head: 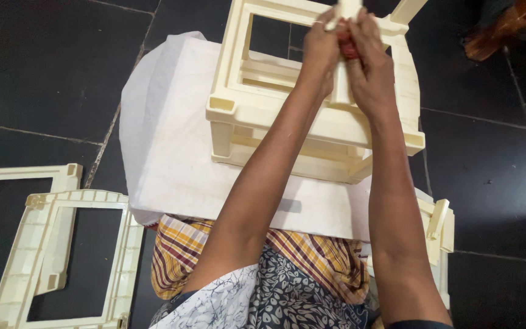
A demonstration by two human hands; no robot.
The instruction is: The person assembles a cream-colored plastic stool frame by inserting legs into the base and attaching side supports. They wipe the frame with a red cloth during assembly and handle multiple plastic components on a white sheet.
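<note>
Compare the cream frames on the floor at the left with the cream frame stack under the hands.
The floor frames lie flat and overlapping on the dark tiles, untouched; the frame stack sits raised on a white board, with the left hand and right hand working a post above it. Both are cream plastic with open rectangular centres.

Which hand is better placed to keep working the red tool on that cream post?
Right, probably. The right hand wraps the red tool against the post; the left hand pinches the post's top, steadying it above the cream frame.
</note>
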